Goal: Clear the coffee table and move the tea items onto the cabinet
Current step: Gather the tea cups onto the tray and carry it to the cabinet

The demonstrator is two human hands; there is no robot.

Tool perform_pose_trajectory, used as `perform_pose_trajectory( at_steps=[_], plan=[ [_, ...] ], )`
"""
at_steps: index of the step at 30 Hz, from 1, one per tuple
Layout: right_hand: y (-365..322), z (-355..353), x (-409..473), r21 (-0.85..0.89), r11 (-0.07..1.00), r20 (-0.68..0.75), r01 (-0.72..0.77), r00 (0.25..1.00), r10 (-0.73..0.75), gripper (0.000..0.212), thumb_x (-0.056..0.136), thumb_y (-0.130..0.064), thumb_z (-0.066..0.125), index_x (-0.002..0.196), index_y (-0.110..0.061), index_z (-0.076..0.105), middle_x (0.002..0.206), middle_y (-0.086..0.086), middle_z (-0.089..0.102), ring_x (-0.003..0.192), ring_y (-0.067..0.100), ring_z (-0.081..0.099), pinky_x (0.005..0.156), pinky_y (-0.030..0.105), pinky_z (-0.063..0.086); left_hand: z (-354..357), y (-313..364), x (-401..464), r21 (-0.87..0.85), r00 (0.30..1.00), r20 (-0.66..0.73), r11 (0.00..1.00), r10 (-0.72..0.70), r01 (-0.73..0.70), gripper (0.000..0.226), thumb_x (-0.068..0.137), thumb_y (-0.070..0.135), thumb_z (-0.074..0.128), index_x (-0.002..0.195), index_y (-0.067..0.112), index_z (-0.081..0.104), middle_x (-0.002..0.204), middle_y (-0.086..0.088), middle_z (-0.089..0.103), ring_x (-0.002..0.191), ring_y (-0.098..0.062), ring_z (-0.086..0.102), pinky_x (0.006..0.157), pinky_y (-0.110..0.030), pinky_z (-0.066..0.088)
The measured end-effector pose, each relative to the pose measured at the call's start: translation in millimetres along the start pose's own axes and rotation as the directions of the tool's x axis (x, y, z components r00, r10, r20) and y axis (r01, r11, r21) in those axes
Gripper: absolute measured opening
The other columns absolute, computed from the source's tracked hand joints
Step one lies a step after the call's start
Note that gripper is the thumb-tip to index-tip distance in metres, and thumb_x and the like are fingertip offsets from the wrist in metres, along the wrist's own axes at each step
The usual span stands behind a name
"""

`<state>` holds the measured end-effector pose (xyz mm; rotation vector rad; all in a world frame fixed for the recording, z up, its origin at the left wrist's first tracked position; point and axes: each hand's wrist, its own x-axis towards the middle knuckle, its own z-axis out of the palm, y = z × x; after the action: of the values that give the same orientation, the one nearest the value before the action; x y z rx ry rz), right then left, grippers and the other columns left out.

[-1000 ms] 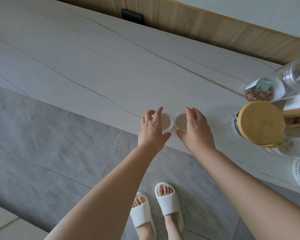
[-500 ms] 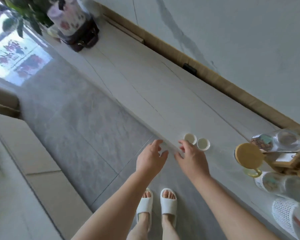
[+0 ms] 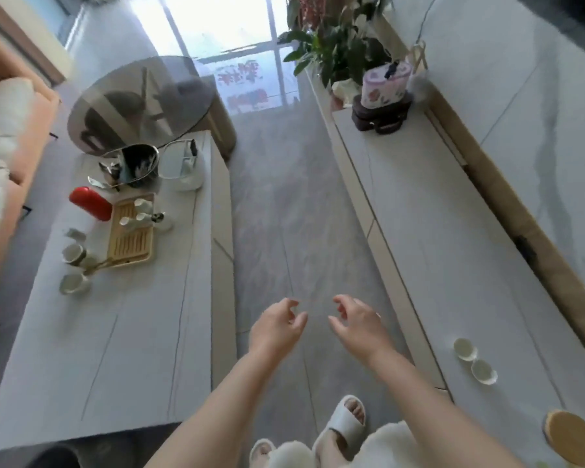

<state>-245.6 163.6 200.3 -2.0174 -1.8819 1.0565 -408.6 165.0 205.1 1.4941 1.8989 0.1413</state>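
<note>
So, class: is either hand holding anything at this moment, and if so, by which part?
Nothing is held. The left hand and right hand hang loosely curled over the floor, empty.

aisle: bare floor [image 3: 284, 204] between coffee table [image 3: 115, 349] and cabinet [image 3: 436, 248] | table's far end: crowded tea tray [image 3: 132, 234]

**A home living room**

You stand in a living room: a sofa [image 3: 0, 170] beside a long coffee table [image 3: 122, 332] carrying a wooden tea tray [image 3: 132, 238], a low cabinet [image 3: 453, 265] with potted plants [image 3: 335, 45], a bright window [image 3: 223, 25], slippers [image 3: 343, 423] on your feet.
</note>
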Motion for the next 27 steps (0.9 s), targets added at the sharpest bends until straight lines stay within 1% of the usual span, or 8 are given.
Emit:
perform_pose_trajectory(
  at_steps=[3,6,10,13,17,19,22,27],
  plan=[
    [-51,27,1,0.034,0.996,0.093,0.088,0.992,-0.091,0.043,0.087,-0.028,0.058,0.127,-0.014,0.049,0.113,0.007,0.061,0.106,0.024,0.058,0.094,0.037,0.044,-38,-43,-21,-0.047,0.994,-0.067,0.996,-0.083,0.079,0.039,0.090,0.042,0.054,0.123,0.022,0.056,0.110,0.000,0.067,0.104,-0.018,0.061,0.084,-0.030,0.048],
    [-100,60,-8,0.009,0.986,0.152,0.166,0.974,-0.166,0.042,0.087,-0.029,0.058,0.126,-0.015,0.049,0.113,0.007,0.062,0.106,0.023,0.058,0.094,0.035,0.044,-72,-90,-47,-0.074,0.982,-0.119,0.987,-0.150,0.141,0.040,0.090,0.043,0.052,0.124,0.022,0.057,0.111,-0.001,0.067,0.105,-0.020,0.061,0.084,-0.031,0.049],
    [-155,96,-28,-0.050,0.970,0.184,0.239,0.957,-0.226,0.041,0.087,-0.033,0.057,0.125,-0.018,0.050,0.113,0.004,0.064,0.107,0.020,0.059,0.091,0.033,0.046,-109,-148,-84,-0.100,0.960,-0.175,0.974,-0.217,0.202,0.040,0.090,0.045,0.050,0.121,0.021,0.058,0.112,0.000,0.068,0.102,-0.020,0.062,0.082,-0.031,0.050],
    [-194,119,-39,-0.093,0.953,0.217,0.290,0.940,-0.265,0.040,0.088,-0.033,0.055,0.124,-0.018,0.050,0.113,0.004,0.064,0.108,0.022,0.059,0.092,0.035,0.046,-132,-187,-109,-0.145,0.944,-0.195,0.960,-0.265,0.240,0.041,0.091,0.047,0.049,0.122,0.022,0.057,0.112,0.001,0.067,0.099,-0.019,0.063,0.081,-0.033,0.052],
    [-236,148,-46,-0.137,0.932,0.256,0.336,0.921,-0.294,0.042,0.088,-0.034,0.054,0.127,-0.020,0.048,0.114,0.002,0.063,0.109,0.020,0.058,0.090,0.032,0.044,-154,-232,-132,-0.174,0.926,-0.220,0.947,-0.306,0.271,0.042,0.092,0.049,0.046,0.122,0.022,0.057,0.111,0.001,0.067,0.097,-0.017,0.063,0.074,-0.027,0.047],
    [-254,159,-45,-0.154,0.917,0.286,0.368,0.905,-0.315,0.043,0.088,-0.035,0.053,0.129,-0.021,0.047,0.116,0.000,0.063,0.109,0.018,0.057,0.086,0.029,0.043,-165,-250,-138,-0.192,0.913,-0.231,0.936,-0.336,0.295,0.042,0.092,0.049,0.045,0.121,0.022,0.057,0.111,0.001,0.067,0.097,-0.016,0.062,0.072,-0.026,0.045],
    [-280,167,-33,-0.179,0.898,0.339,0.402,0.882,-0.327,0.044,0.089,-0.037,0.050,0.130,-0.023,0.046,0.118,0.000,0.062,0.111,0.018,0.056,0.088,0.029,0.043,-179,-270,-134,-0.226,0.895,-0.239,0.918,-0.376,0.325,0.041,0.092,0.050,0.045,0.121,0.023,0.057,0.111,0.002,0.066,0.097,-0.015,0.062,0.070,-0.025,0.042],
    [-317,175,18,-0.222,0.851,0.390,0.475,0.844,-0.369,0.042,0.089,-0.039,0.049,0.129,-0.025,0.045,0.119,0.000,0.062,0.108,0.020,0.057,0.086,0.030,0.044,-199,-286,-97,-0.294,0.860,-0.263,0.885,-0.438,0.361,0.041,0.092,0.047,0.045,0.122,0.022,0.056,0.111,0.002,0.066,0.095,-0.014,0.060,0.070,-0.024,0.044]
  ],
)
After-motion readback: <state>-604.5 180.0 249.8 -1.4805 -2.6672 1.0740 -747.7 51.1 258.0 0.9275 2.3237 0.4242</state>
